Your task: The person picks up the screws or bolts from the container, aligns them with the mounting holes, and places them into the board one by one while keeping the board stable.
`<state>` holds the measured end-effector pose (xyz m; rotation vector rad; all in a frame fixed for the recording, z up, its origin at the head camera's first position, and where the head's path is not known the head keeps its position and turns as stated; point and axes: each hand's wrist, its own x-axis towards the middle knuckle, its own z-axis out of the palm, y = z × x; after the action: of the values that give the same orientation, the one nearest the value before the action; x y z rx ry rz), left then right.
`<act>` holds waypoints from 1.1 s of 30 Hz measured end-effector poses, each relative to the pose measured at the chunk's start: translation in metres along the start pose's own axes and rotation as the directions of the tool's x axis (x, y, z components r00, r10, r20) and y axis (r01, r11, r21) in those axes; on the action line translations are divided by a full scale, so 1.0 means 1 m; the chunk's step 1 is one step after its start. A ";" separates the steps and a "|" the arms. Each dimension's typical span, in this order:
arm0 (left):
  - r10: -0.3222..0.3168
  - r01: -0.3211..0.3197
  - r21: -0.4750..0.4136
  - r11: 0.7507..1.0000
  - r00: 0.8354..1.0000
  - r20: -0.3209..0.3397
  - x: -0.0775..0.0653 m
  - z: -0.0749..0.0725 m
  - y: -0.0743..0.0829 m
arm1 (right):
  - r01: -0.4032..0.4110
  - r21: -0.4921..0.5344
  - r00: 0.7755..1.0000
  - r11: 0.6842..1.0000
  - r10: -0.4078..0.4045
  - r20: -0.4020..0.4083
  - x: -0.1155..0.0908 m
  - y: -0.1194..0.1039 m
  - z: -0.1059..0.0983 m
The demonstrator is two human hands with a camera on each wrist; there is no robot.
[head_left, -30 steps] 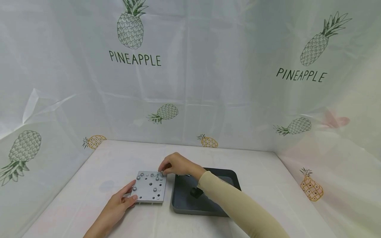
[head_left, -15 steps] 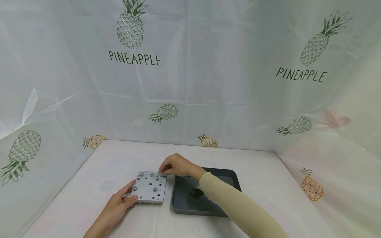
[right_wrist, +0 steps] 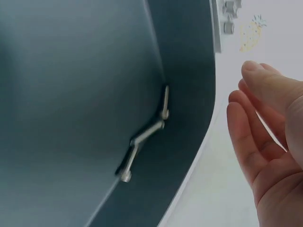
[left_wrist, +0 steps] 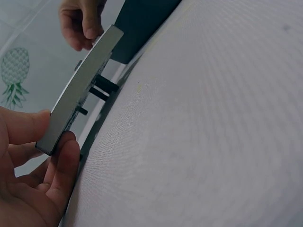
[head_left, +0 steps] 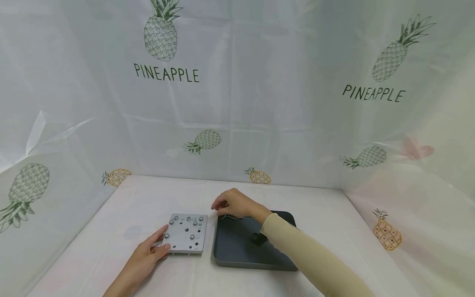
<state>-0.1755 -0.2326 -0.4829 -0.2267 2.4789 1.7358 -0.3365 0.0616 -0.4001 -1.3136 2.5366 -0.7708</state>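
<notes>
Left fingers narrowly parted — plate between

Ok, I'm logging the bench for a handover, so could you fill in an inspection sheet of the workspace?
Surface: white table, with a dark tray on it.
Job's things: silver plate, bolt heads on top, black posts beneath; three bolts in the tray's corner.
Clutter: small black object in the tray, identity unclear.
Hands: left hand grips the plate's edge; right hand holds nothing, near the tray's far left corner.
Cables: nothing seen.
Surroundings: pineapple-printed sheeting.
</notes>
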 end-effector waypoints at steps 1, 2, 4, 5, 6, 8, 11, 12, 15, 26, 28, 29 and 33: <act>0.000 0.000 -0.002 1.000 1.000 0.001 0.000 0.000 0.000 | 0.000 -0.004 1.000 1.000 0.000 -0.004 -0.003 0.002 -0.002; 0.001 -0.001 -0.003 1.000 1.000 0.002 0.000 0.000 0.001 | 0.000 -0.009 1.000 1.000 0.000 -0.008 -0.006 0.005 -0.003; 0.003 -0.003 -0.005 1.000 1.000 0.003 -0.001 0.000 0.001 | -0.011 -0.023 1.000 1.000 0.011 -0.009 -0.013 0.009 -0.006; 0.004 -0.004 -0.006 1.000 1.000 0.002 -0.001 0.000 0.001 | -0.018 -0.025 1.000 1.000 0.018 -0.008 -0.016 0.011 -0.006; 0.004 -0.004 -0.006 1.000 1.000 0.002 -0.001 0.000 0.000 | -0.027 -0.025 1.000 0.999 0.026 -0.007 -0.019 0.014 -0.007; 0.005 -0.005 -0.006 1.000 1.000 0.003 -0.001 0.001 0.000 | -0.035 -0.027 0.999 0.999 0.035 -0.005 -0.027 0.018 -0.008; 0.003 -0.003 -0.007 1.000 1.000 0.002 -0.001 0.001 0.000 | -0.052 -0.027 0.999 0.998 0.052 -0.002 -0.039 0.026 -0.010; 0.003 -0.003 -0.006 1.000 1.000 0.002 -0.001 0.001 0.000 | -0.055 -0.034 0.998 0.998 0.055 -0.002 -0.042 0.029 -0.010; 0.000 0.000 0.001 1.000 1.000 0.002 -0.001 0.000 0.000 | -0.077 -0.049 0.997 0.996 0.077 0.001 -0.053 0.037 -0.010; -0.016 0.016 0.013 1.000 1.000 0.003 0.002 -0.001 -0.002 | -0.125 -0.084 0.991 0.989 0.129 0.042 -0.073 0.049 -0.006; -0.015 0.015 0.009 1.000 1.000 0.002 0.002 -0.001 -0.002 | -0.130 -0.076 0.990 0.989 0.133 0.043 -0.074 0.050 -0.005; -0.012 0.012 0.009 1.000 1.000 0.003 0.002 -0.001 -0.002 | -0.134 -0.076 0.990 0.988 0.137 0.043 -0.075 0.049 -0.004; -0.002 0.002 0.009 1.000 1.000 0.003 0.003 0.000 -0.002 | -0.142 -0.093 0.989 0.986 0.145 0.027 -0.076 0.048 -0.002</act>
<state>-0.1777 -0.2333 -0.4848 -0.2257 2.4826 1.7225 -0.3264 0.1462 -0.4298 -1.1431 2.6322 -0.6066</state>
